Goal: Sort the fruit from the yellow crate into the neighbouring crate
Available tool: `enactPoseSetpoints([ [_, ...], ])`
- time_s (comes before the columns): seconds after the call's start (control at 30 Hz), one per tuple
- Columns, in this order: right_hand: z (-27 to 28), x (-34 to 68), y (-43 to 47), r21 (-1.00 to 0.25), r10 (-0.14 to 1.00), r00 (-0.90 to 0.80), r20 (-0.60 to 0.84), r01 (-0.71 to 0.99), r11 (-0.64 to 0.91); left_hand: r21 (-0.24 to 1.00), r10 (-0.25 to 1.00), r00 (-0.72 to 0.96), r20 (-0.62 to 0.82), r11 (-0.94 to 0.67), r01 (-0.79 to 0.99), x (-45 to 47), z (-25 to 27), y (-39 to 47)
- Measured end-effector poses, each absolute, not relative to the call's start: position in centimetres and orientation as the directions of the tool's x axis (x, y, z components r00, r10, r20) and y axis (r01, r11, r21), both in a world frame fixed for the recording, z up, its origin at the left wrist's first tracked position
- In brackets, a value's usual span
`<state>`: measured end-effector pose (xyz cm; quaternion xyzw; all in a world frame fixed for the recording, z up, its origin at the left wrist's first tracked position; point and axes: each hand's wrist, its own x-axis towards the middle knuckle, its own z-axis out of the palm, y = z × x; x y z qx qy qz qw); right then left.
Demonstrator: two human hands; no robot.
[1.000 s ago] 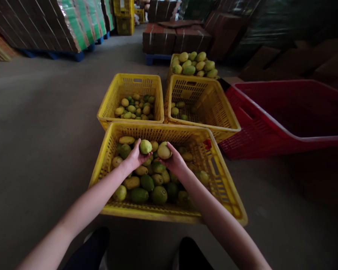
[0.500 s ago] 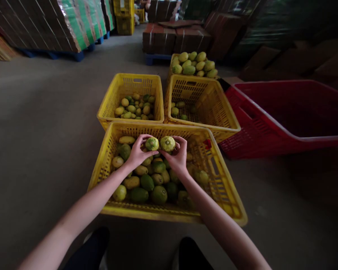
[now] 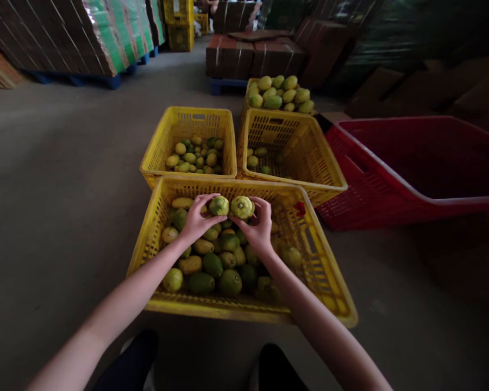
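Note:
My left hand (image 3: 199, 220) is closed around a green-and-yellow papaya (image 3: 219, 206), fingers on top and thumb below. Beside it, my right hand (image 3: 259, 227) grips a second, yellower papaya (image 3: 242, 207) with its round end scar facing me. The two fruits are side by side, nearly touching, above the near yellow crate (image 3: 212, 310). Below my hands, many green and yellow papayas (image 3: 212, 264) lie loose in that crate, mostly toward its left and middle. My forearms hide part of them.
Behind stand a left yellow crate (image 3: 146, 157) part-filled with papayas and a right one (image 3: 334, 168) with several. A heaped crate of papayas (image 3: 279, 95) is farther back. A red bin (image 3: 342, 201) stands on the right. Strapped cartons (image 3: 230, 57) sit on a blue pallet.
Almost nothing differs. Both hands hold the same two papayas in about the same place, with only a very slight shift.

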<state>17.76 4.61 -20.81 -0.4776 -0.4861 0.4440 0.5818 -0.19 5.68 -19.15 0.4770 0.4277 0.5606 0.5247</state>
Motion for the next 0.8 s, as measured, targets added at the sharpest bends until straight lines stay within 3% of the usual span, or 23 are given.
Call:
enactPoseSetpoints([
  [0.07,-20.1,17.9,4.6,-0.986,0.983,0.135,0.121,-0.096,0.135,0.932,0.996,0.046,-0.076,0.088,-0.352,-0.4,-18.8,5.8],
  [0.17,-19.5,17.8,4.7,-0.963,0.999,0.030,-0.033,-0.268,-0.024,0.733,0.932,0.123,-0.342,0.346,-0.585,-0.7,-18.5,6.3],
  [0.27,-19.3,17.4,4.6,-0.892,0.985,-0.052,-0.167,-0.418,-0.173,0.584,0.869,0.161,-0.467,0.440,-0.682,-0.7,-18.6,6.8],
  [0.37,-19.3,16.9,4.5,-0.841,0.969,-0.126,-0.213,-0.481,-0.248,0.515,0.851,0.181,-0.494,0.453,-0.728,-0.5,-18.8,6.9],
  [0.57,-19.5,16.5,4.5,-0.788,0.922,-0.240,-0.302,-0.482,-0.384,0.531,0.813,0.186,-0.552,0.515,-0.673,-0.5,-18.5,6.6],
  [0.8,-19.3,16.9,4.9,-0.665,0.905,-0.117,-0.410,-0.640,-0.384,0.390,0.804,0.336,-0.491,0.548,-0.740,-1.0,-18.4,6.6],
])
